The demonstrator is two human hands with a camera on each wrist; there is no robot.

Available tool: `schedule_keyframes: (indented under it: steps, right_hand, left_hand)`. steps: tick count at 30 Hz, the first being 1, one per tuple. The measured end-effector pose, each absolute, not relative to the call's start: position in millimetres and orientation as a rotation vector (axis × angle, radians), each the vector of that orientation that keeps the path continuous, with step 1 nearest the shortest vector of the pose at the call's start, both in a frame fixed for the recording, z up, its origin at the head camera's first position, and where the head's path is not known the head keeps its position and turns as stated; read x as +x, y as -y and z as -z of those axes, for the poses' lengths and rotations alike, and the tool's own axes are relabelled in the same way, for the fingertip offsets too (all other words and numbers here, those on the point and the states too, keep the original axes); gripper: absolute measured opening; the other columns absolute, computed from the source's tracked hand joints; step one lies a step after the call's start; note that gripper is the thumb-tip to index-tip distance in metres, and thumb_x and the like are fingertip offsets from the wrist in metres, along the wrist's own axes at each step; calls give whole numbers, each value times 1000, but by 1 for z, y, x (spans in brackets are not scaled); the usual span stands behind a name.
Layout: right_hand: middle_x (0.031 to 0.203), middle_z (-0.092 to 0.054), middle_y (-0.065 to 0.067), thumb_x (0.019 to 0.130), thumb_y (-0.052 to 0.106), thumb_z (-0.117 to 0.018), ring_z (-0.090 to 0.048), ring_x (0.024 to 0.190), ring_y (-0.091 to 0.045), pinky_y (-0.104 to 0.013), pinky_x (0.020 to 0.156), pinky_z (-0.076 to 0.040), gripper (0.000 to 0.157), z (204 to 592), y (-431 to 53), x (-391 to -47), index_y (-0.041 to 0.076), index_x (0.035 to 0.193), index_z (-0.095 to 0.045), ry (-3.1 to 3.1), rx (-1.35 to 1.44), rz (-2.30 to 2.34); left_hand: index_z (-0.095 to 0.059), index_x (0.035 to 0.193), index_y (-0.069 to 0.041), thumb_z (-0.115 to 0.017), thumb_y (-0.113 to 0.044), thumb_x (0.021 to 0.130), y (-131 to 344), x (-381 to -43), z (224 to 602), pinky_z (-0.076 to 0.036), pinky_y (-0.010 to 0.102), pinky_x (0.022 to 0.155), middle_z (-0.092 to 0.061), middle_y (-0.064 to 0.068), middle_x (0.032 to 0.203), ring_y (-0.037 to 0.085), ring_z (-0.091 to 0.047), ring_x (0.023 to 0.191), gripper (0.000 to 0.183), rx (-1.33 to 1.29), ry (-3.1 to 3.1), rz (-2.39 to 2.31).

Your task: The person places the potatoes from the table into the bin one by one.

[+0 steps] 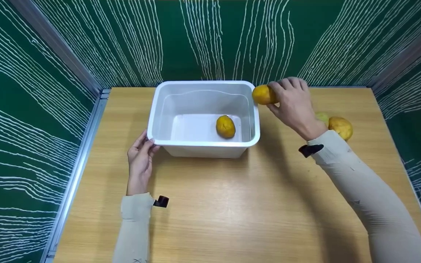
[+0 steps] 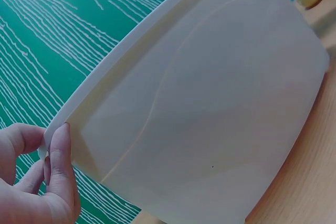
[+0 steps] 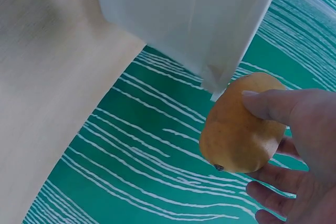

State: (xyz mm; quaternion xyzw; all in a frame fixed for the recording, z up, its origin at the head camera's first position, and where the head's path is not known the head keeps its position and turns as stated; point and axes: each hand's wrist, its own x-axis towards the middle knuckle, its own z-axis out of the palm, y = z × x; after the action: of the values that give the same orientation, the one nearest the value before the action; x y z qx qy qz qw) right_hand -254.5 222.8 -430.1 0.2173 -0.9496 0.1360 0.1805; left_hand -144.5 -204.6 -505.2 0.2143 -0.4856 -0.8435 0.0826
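Observation:
A white plastic bin [image 1: 203, 143] stands on the table, with one yellow mango [image 1: 226, 126] lying on its floor toward the right. My left hand [image 1: 141, 157] pinches the bin's rim at the near left corner; the left wrist view shows thumb and fingers on either side of that rim [image 2: 79, 100]. Up at the bin's right rim, my right hand [image 1: 291, 102] grips another yellow mango [image 1: 264, 95] between thumb and fingers. Seen from the right wrist, this held mango [image 3: 241, 124] overlaps the bin's outer corner, its dark stem end pointing down.
Right of the bin, partly behind my right wrist, a yellow mango [image 1: 341, 128] and a greenish fruit [image 1: 322, 117] lie on the wooden table [image 1: 210, 204]. Green walls [image 1: 305, 33] with white wavy lines close off the back and both sides.

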Motion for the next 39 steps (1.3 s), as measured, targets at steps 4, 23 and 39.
schedule_keyframes:
  steps: [4, 23, 39]
  right_hand:
    - [126, -66, -25, 94, 19, -83, -51, 121, -45, -61, 112, -42, 46, 426, -217, -254, -1, 131, -65, 2674, 633, -394]
    - [129, -67, -23, 91, 20, -85, -51, 124, -44, -59, 116, -42, 49, 415, -191, -253, 1, 133, -66, 2681, 706, -415]
    - [129, -67, -23, 91, 21, -85, -53, 123, -44, -60, 116, -44, 52, 410, -164, -256, 1, 135, -65, 2716, 810, -361]
  left_hand:
    - [-42, 156, 5, -54, 12, 103, 205, -145, 505, -64, 15, 79, -54, 15, 137, 12, -67, 90, 55, 649, 1455, 2522]
    - [-46, 154, 7, -54, 12, 102, 205, -146, 507, -64, 16, 76, -58, 13, 129, 13, -69, 87, 53, 633, 1445, 2514]
    - [-45, 155, 6, -55, 11, 103, 203, -144, 504, -64, 15, 76, -55, 15, 134, 11, -67, 88, 53, 630, 1462, 2507]
